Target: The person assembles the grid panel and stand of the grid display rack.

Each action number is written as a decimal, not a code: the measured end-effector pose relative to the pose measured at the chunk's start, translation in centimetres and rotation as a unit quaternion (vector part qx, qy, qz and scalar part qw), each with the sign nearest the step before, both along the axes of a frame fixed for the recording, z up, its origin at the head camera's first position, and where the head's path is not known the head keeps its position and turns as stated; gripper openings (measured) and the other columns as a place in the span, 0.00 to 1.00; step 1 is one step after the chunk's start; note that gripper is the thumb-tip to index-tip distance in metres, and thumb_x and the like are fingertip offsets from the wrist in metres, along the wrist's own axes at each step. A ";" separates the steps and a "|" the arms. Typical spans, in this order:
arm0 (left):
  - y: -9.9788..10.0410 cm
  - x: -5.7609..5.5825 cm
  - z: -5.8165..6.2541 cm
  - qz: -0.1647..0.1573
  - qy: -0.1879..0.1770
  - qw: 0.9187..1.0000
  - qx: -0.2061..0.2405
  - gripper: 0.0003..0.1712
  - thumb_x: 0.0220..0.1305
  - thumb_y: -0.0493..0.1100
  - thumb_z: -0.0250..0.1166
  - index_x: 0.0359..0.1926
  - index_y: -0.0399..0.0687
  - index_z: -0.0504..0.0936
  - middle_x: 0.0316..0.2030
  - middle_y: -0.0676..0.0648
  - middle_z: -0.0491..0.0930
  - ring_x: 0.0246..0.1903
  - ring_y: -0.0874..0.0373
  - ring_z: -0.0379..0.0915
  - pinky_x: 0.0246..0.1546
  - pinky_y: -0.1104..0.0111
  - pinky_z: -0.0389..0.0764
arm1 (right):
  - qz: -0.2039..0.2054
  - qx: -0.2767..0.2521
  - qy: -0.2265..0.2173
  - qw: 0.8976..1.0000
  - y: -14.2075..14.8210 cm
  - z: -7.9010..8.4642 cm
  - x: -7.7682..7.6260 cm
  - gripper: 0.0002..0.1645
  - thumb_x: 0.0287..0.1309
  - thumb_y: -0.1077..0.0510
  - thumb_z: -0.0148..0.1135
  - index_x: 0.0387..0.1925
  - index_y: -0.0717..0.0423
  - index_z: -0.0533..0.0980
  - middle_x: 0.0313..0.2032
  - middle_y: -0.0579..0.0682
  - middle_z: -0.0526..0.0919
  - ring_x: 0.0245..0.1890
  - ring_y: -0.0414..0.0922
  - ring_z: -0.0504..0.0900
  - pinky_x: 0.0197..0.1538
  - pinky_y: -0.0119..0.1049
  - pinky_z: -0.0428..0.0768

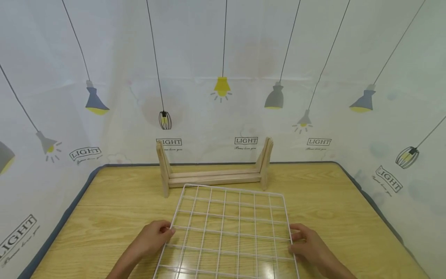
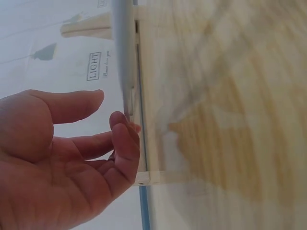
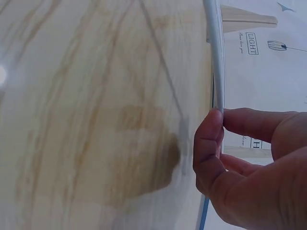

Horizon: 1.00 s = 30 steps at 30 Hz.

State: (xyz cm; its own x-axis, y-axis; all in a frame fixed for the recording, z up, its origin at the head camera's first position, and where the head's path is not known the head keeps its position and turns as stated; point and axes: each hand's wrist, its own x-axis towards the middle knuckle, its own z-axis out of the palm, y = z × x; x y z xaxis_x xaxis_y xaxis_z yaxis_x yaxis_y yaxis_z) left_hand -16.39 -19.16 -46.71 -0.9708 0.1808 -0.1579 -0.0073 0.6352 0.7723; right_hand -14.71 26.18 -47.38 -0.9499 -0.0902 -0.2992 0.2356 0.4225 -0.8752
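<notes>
Two hands on white wire grid

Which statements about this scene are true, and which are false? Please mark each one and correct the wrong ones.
1. The right hand pinches a side edge of the white wire grid panel. True.
2. The wooden stand is farther from the person than the panel. True.
3. The left hand grips the wooden stand. False: it holds the panel's edge opposite the right hand.
4. The stand has only one upright. False: it has two, one at each end.
5. A yellow lamp is printed on the backdrop. True.
</notes>
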 end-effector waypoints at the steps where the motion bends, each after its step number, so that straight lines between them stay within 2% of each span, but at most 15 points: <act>1: -0.1 0.1 0.2 0.006 0.001 1.000 0.000 0.21 0.70 0.44 0.61 0.52 0.28 0.78 0.37 0.47 0.80 0.38 0.55 0.78 0.36 0.61 0.81 | 0.001 -0.002 0.006 1.000 0.1 0.1 0.0 0.44 0.50 0.70 0.63 0.68 0.73 0.58 0.48 0.65 0.75 0.38 0.48 0.81 0.37 0.41 0.83; 2: -0.1 0.1 0.4 0.012 0.006 1.000 0.002 0.24 0.69 0.44 0.62 0.57 0.28 0.76 0.40 0.46 0.81 0.41 0.53 0.79 0.39 0.59 0.82 | 0.004 -0.006 0.011 1.000 0.1 0.1 0.0 0.44 0.51 0.70 0.63 0.68 0.73 0.57 0.48 0.65 0.76 0.39 0.49 0.82 0.37 0.41 0.83; 4: -0.4 0.1 0.8 0.008 0.010 1.000 0.018 0.25 0.69 0.43 0.62 0.59 0.27 0.74 0.40 0.46 0.79 0.41 0.54 0.78 0.38 0.63 0.81 | 0.010 -0.012 0.023 1.000 0.2 0.4 0.1 0.44 0.51 0.71 0.62 0.69 0.73 0.57 0.47 0.65 0.76 0.40 0.50 0.82 0.37 0.40 0.83; 9: -1.2 0.0 2.0 -0.023 0.059 0.996 0.063 0.26 0.68 0.35 0.62 0.62 0.24 0.70 0.41 0.43 0.76 0.39 0.59 0.75 0.34 0.71 0.78 | 0.020 -0.013 0.054 0.998 0.3 1.1 -0.1 0.42 0.54 0.71 0.62 0.69 0.73 0.57 0.45 0.66 0.77 0.39 0.51 0.83 0.38 0.38 0.84; 13: -1.6 -0.3 2.6 -0.045 0.064 0.992 0.098 0.28 0.67 0.30 0.60 0.65 0.22 0.66 0.43 0.39 0.73 0.37 0.64 0.73 0.31 0.71 0.78 | 0.013 -0.019 0.072 0.997 0.3 1.6 -0.4 0.41 0.57 0.71 0.63 0.70 0.73 0.57 0.42 0.64 0.78 0.37 0.49 0.84 0.37 0.37 0.85; 15: -1.7 -0.4 3.0 -0.046 0.058 0.991 0.112 0.29 0.68 0.30 0.59 0.66 0.22 0.64 0.44 0.38 0.72 0.36 0.65 0.73 0.31 0.70 0.79 | 0.008 -0.021 0.081 0.996 0.2 1.9 -0.6 0.41 0.58 0.70 0.63 0.70 0.72 0.57 0.41 0.62 0.79 0.35 0.47 0.83 0.37 0.37 0.84; 19: -1.9 -0.7 3.6 -0.040 0.069 0.990 0.119 0.31 0.68 0.30 0.58 0.69 0.24 0.62 0.43 0.40 0.73 0.35 0.66 0.72 0.30 0.69 0.79 | -0.011 -0.011 0.094 0.995 -0.2 2.6 -1.2 0.41 0.59 0.68 0.64 0.71 0.69 0.58 0.39 0.58 0.79 0.33 0.44 0.82 0.37 0.35 0.84; 25: -1.9 -1.3 4.2 -0.033 0.108 0.985 0.132 0.31 0.67 0.26 0.58 0.69 0.25 0.62 0.40 0.41 0.76 0.34 0.67 0.71 0.28 0.71 0.77 | -0.033 0.003 0.105 0.994 -0.5 3.9 -1.9 0.38 0.63 0.66 0.62 0.72 0.64 0.59 0.40 0.58 0.80 0.32 0.42 0.81 0.38 0.35 0.85; 30: -1.6 -1.5 4.6 -0.024 0.141 0.978 0.150 0.30 0.66 0.24 0.57 0.68 0.25 0.64 0.42 0.39 0.76 0.35 0.67 0.72 0.29 0.71 0.78 | -0.048 0.001 0.127 0.991 -0.5 5.0 -2.2 0.38 0.65 0.65 0.62 0.73 0.60 0.60 0.40 0.57 0.80 0.31 0.39 0.81 0.38 0.34 0.85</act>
